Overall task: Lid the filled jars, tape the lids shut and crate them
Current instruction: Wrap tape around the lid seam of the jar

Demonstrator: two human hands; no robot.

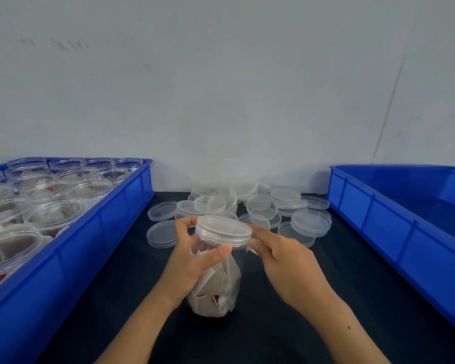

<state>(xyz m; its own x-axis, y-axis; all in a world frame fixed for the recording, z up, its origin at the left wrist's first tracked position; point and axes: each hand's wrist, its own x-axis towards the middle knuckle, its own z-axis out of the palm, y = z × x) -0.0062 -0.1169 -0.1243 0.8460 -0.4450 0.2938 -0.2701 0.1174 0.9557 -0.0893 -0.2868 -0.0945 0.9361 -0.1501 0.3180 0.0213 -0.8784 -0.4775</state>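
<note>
I am looking at a clear jar [216, 279] showing pale beige sachets with a bit of red, under a clear lid [223, 232]. The desk [273, 332] is showing dark navy, almost black. Both crates [84, 248] [394, 222] are glowing bright blue. Loose lids [310, 222] are looking frosty clear. The wall [221, 88] is showing plain grey-white.

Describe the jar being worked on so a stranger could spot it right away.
On the dark table, between the two blue crates, stands one clear jar of tea bags. Unlike the open jars in the left crate, it wears a lid, with the left hand and right hand on it.
</note>
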